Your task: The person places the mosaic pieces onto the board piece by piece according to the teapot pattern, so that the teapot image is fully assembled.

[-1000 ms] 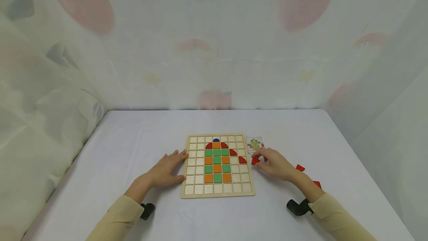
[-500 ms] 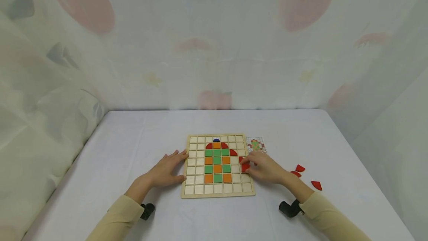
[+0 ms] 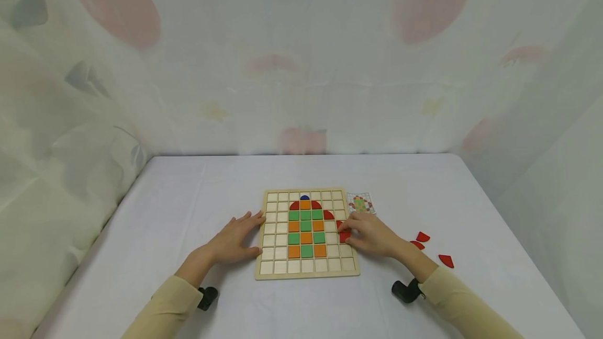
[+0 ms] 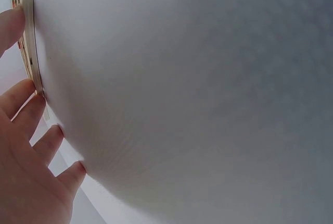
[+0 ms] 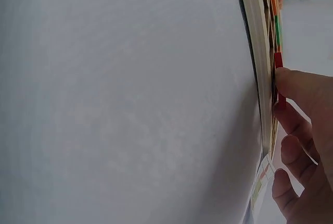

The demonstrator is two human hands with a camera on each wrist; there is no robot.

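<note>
A wooden grid board lies on the table, its middle filled with green and orange square tiles. A blue half-round tile sits at the top, with red rounded tiles stepping down the right side. My left hand rests spread at the board's left edge, thumb and fingertips right at the rim. Thumb and forefinger of my right hand pinch a red tile over the rightmost column, just below another red tile partly hidden by the fingers. In the right wrist view this red tile shows edge-on, close over the board.
A small printed pattern card lies by the board's upper right corner, partly behind my right hand. Several loose red tiles, including a quarter-round one, lie to the right near the forearm. A white cloth covers the table.
My right hand has moved left and slightly down with the red tile, from beside the board to over its rightmost column, then nearly stopped. The left hand has stayed put.
</note>
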